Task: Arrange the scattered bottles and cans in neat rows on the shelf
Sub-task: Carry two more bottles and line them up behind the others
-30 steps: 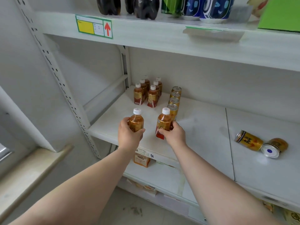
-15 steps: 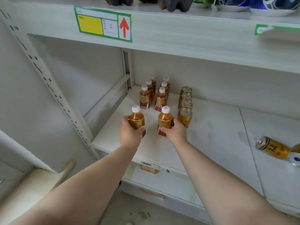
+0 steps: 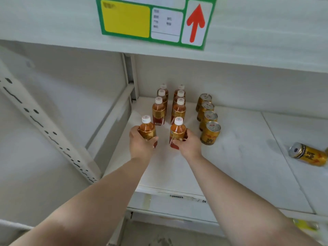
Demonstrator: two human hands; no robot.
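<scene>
My left hand [image 3: 142, 146] grips a small amber tea bottle [image 3: 147, 129] with a white cap, held upright on the white shelf [image 3: 239, 167]. A second tea bottle [image 3: 178, 130] of the same kind is gripped by my right hand [image 3: 189, 146]. Both stand just in front of two rows of like bottles [image 3: 158, 110], [image 3: 179, 110] that run toward the back wall. To the right of them stands a row of several gold cans [image 3: 210, 133]. One gold can [image 3: 308, 154] lies on its side at the far right of the shelf.
The upper shelf's front edge carries a green-framed price label with a red arrow [image 3: 154, 22]. A perforated white upright [image 3: 44, 128] slants at the left. A lower shelf edge with a barcode strip [image 3: 177, 197] lies below my arms.
Both hands have pushed their bottles further back on the shelf, close behind the two standing rows. My head has come closer and lower, so the upper shelf's goods have left the view.
</scene>
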